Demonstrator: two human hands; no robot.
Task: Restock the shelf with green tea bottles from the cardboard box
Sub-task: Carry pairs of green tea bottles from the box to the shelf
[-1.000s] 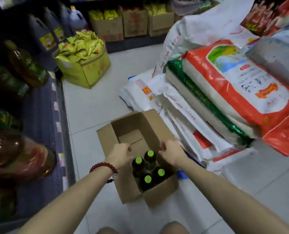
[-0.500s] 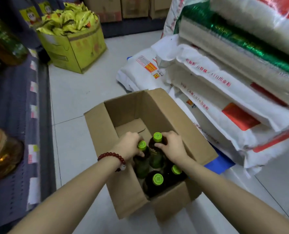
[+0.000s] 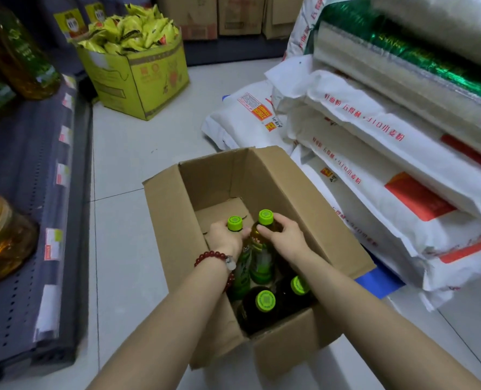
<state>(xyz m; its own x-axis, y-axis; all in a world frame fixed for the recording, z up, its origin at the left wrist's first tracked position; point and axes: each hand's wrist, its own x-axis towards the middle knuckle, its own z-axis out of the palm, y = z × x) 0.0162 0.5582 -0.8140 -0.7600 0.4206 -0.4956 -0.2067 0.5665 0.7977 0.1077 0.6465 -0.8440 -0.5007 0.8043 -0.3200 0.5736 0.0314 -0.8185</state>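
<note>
An open cardboard box [image 3: 174,232] sits on the white floor. Inside it stand green tea bottles with lime-green caps. My left hand [image 3: 224,239], with a red bead bracelet on the wrist, is closed around the neck of one green tea bottle [image 3: 243,270]. My right hand [image 3: 285,237] grips the neck of a second green tea bottle [image 3: 262,257], which is raised partly above the others. Two more bottles [image 3: 265,301] [image 3: 300,285] remain upright at the near end of the box. The far half of the box shows only bare cardboard.
A dark metal shelf [image 3: 36,192] with price tags runs along the left, bearing large oil bottles [image 3: 5,240]. A yellow carton of snack packets [image 3: 138,68] stands on the floor beyond. Stacked flour and rice sacks [image 3: 388,153] crowd the right side of the box.
My hands went from the box rim down onto two bottle necks and closed on them. Both bottles have risen slightly. The view has tilted down and moved closer.
</note>
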